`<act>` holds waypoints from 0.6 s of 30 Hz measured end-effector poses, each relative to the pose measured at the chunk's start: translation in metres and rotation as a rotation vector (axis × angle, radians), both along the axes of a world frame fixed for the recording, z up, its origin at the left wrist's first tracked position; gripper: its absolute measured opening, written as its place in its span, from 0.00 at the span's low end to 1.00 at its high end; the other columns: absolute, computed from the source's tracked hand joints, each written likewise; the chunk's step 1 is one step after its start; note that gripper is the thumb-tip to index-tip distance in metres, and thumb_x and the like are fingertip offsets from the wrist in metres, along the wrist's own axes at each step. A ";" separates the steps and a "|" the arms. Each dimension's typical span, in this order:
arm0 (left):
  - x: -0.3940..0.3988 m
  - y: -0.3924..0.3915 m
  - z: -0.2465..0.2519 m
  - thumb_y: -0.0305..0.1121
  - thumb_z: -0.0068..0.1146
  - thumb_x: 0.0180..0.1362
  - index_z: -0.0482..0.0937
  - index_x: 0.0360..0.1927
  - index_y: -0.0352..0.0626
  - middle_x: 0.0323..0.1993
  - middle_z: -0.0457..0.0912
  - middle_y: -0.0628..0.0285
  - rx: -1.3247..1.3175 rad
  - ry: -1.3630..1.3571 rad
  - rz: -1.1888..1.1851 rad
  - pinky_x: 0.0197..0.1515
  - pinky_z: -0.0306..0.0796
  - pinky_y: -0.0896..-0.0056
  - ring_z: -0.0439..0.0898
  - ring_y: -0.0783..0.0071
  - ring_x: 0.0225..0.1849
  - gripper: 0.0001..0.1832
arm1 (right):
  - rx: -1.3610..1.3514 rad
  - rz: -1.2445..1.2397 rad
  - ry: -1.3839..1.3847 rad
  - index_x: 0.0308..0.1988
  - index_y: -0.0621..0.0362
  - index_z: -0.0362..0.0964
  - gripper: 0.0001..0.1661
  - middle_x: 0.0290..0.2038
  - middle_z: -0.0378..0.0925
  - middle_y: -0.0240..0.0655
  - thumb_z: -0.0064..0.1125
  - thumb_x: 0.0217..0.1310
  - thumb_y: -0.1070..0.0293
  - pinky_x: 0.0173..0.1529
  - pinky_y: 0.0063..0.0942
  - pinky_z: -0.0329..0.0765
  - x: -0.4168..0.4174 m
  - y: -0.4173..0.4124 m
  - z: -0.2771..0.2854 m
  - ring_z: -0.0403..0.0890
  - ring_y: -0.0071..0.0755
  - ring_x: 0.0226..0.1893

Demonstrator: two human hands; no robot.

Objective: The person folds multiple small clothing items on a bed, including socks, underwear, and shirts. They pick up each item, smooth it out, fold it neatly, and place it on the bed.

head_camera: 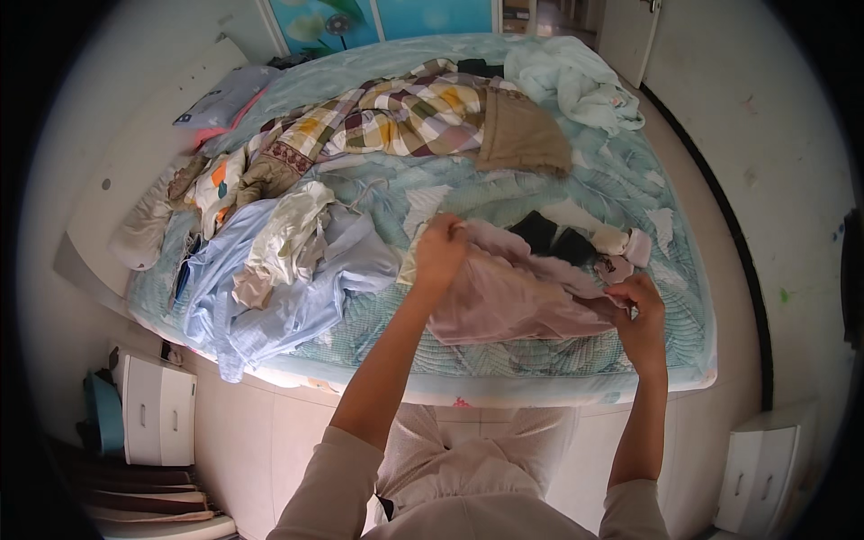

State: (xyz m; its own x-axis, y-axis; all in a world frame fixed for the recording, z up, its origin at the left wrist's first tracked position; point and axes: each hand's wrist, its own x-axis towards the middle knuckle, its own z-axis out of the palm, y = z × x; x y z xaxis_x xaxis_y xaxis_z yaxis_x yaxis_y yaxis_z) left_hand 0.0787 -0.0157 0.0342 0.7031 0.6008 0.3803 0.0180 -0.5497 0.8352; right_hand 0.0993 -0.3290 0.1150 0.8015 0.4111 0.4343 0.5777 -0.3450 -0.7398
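Observation:
A thin pink garment (509,290) stretches between my two hands above the near side of the bed. My left hand (442,250) pinches its upper left edge, and my right hand (634,307) grips its right end. Just beyond the cloth lie dark folded pieces (574,246) and small rolled light and pink items (638,248), partly hidden by it. Left of my left hand, a light blue garment (290,317) is heaped with a cream cloth (290,229) on top.
The bed (472,388) carries a checked quilt (405,111), a pale green bundle (574,84) and a grey pillow (226,94). White bedside cabinets stand at the left (158,412) and right (759,472). A wall runs along the right, with a door (628,37) at the back.

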 end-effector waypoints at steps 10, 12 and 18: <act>-0.087 0.043 0.156 0.25 0.36 0.57 0.79 0.38 0.40 0.25 0.78 0.64 -0.432 -0.248 -0.033 0.24 0.68 0.82 0.71 0.82 0.22 0.16 | 0.185 -0.102 -0.370 0.43 0.63 0.76 0.16 0.24 0.70 0.34 0.45 0.56 0.79 0.22 0.18 0.63 0.024 0.037 0.054 0.65 0.20 0.17; -0.098 0.053 0.162 0.26 0.36 0.56 0.79 0.37 0.38 0.27 0.79 0.62 -0.354 -0.238 -0.033 0.24 0.70 0.81 0.73 0.82 0.22 0.16 | 0.283 0.032 0.054 0.46 0.62 0.74 0.16 0.22 0.71 0.32 0.44 0.59 0.78 0.20 0.16 0.61 0.024 0.044 0.069 0.65 0.18 0.15; -0.080 0.121 0.111 0.24 0.37 0.55 0.78 0.40 0.31 0.29 0.80 0.59 -0.239 -0.015 -0.076 0.23 0.72 0.77 0.76 0.76 0.23 0.16 | 0.254 0.186 0.374 0.46 0.61 0.73 0.17 0.25 0.76 0.33 0.38 0.62 0.77 0.19 0.17 0.71 0.068 0.102 0.052 0.73 0.18 0.16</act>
State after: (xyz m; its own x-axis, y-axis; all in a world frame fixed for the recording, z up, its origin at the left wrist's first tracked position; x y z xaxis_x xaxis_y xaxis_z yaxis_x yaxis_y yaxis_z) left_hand -0.0017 0.1052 0.1457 0.7450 0.6206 0.2446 -0.0291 -0.3361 0.9414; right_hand 0.1676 -0.2267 0.1667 0.8450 0.4802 0.2355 0.2906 -0.0425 -0.9559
